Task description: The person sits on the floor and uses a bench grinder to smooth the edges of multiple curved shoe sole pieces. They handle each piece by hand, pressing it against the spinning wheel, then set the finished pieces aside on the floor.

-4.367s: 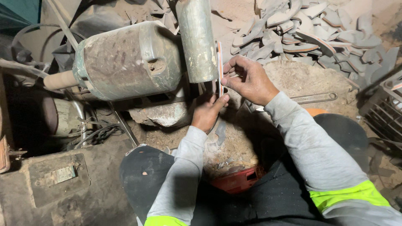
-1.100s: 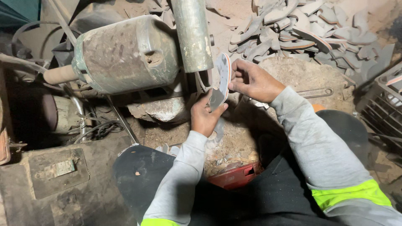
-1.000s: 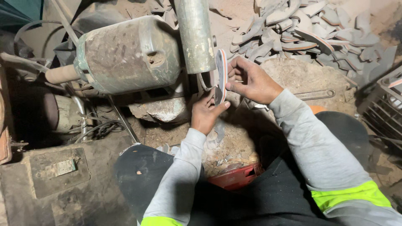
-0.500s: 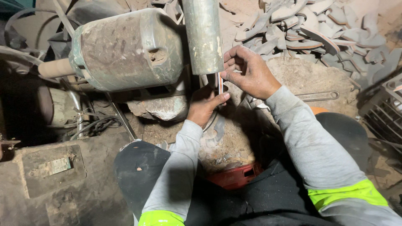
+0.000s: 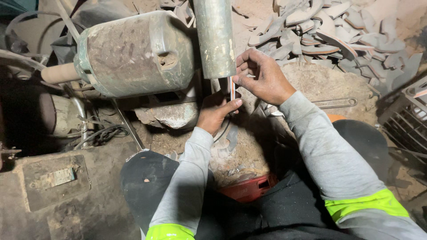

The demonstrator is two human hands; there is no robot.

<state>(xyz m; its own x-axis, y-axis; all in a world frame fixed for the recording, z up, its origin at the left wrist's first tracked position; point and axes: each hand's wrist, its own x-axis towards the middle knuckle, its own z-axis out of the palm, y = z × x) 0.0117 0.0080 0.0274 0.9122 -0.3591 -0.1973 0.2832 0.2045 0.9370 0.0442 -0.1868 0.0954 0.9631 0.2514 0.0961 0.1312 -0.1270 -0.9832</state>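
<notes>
Orange-edged sole [image 5: 232,89], seen edge-on, pinched between left hand [image 5: 215,113] and right hand [image 5: 262,79]

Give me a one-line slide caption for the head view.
Both hands, left hand and right hand, press a thin flat piece edge-on beside a dusty motor, under its vertical cylinder.

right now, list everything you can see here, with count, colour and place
flat sole-shaped piece: one, pale with an orange edge, held edge-on beside the upright cylinder
upright cylinder: one, dull grey-green, top centre
motor housing: one, dusty grey, upper left
sole-shaped pieces: a pile, grey and tan, upper right
red container: one, between the knees
dark crate: one, right edge
cables: a few, black, left of centre
left hand: under the piece
right hand: gripping its upper part
</notes>
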